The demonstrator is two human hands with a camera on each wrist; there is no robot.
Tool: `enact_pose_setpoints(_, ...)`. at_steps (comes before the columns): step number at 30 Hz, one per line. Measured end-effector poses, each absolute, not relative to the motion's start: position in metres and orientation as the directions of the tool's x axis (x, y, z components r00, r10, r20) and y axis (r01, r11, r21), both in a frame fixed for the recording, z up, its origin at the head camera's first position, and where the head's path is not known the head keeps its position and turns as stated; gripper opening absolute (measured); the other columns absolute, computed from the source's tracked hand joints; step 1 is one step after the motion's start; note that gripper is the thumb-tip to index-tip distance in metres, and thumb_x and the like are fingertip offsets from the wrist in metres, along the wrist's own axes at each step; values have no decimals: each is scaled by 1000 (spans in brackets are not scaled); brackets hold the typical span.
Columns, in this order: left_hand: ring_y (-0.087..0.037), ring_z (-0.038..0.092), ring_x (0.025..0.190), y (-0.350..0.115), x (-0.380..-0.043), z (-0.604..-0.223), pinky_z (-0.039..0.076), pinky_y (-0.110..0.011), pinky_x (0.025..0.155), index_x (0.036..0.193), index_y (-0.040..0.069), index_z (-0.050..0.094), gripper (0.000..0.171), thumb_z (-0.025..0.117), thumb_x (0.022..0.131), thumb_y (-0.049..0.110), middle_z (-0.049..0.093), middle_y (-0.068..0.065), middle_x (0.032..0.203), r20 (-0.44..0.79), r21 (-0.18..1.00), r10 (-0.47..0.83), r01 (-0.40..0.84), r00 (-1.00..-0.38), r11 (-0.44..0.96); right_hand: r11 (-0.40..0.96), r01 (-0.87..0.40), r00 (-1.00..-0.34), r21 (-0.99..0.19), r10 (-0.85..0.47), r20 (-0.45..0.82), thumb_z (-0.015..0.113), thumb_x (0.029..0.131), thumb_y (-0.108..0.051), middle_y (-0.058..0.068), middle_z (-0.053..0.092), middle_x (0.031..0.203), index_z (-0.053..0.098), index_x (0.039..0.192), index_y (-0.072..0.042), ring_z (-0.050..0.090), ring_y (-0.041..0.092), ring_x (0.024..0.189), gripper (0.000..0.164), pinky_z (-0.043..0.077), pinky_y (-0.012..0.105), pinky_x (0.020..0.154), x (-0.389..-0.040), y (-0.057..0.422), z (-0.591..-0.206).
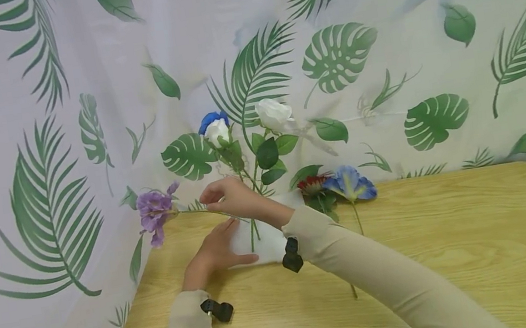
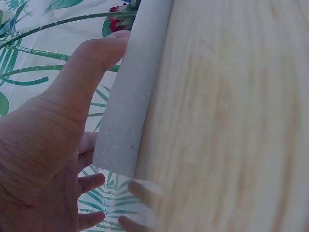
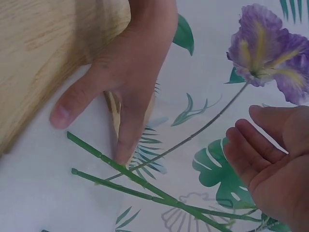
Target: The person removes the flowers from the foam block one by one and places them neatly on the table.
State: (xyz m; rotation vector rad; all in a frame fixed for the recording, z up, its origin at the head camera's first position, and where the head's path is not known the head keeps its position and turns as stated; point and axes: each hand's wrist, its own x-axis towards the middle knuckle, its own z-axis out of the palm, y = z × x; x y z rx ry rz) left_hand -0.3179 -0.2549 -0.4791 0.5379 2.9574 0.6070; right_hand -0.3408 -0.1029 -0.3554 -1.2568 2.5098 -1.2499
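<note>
A white foam-like sheet (image 1: 272, 249) lies on the table with green-stemmed flowers over it. Among these are a large white rose (image 1: 274, 114), a smaller white rose (image 1: 217, 134) and a blue flower (image 1: 210, 121). A purple flower (image 3: 256, 55) points left, its thin stem crossing the green stems (image 3: 145, 181). My left hand (image 1: 216, 249) rests at the sheet's left edge, thumb spread along its near side. My right hand (image 1: 237, 195) hovers over the stems by the purple flower, its loosely bent fingers (image 3: 246, 150) apart from the stem and holding nothing.
To the right of the sheet lie a red flower (image 1: 313, 184) and a light blue flower (image 1: 351, 185) with a long stem toward the near side. A leaf-print cloth (image 1: 364, 133) hangs behind and left of the wooden table (image 1: 456, 249).
</note>
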Motion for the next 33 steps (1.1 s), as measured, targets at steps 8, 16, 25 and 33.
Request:
enact_pose_setpoints(8,-36,38,149,-255,-319,-481,38,-53,119,163,13,25,108,82,81,53,37,-13,164,51,424,382,366,-923,828,422,-607,-703,-673,-681,206,65,98,-4,15,75,115,72,116,3,70,27,110,20,57,36,97,-345,-114,-362)
enact_pose_setpoints(16,-34,39,148,-255,-317,-482,39,-51,118,163,15,26,110,84,79,54,38,-15,163,36,472,364,337,-931,815,447,-577,-727,-684,-663,179,67,97,-1,14,76,110,74,109,0,71,26,105,15,58,34,93,-345,-116,-372)
enact_pose_setpoints(25,-33,39,148,-258,-315,-480,40,-50,118,162,18,28,109,85,77,55,37,-13,164,19,492,343,308,-939,814,467,-601,-733,-649,-645,215,67,95,0,14,76,103,76,102,-1,72,26,96,11,60,32,85,-346,-122,-375)
enact_pose_setpoints(33,-34,39,148,-258,-315,-479,42,-50,116,163,19,27,108,83,79,56,34,-13,165,-11,489,333,285,-943,824,485,-637,-728,-599,-633,262,65,95,2,12,77,96,76,94,-2,73,25,92,12,60,32,82,-346,-123,-379)
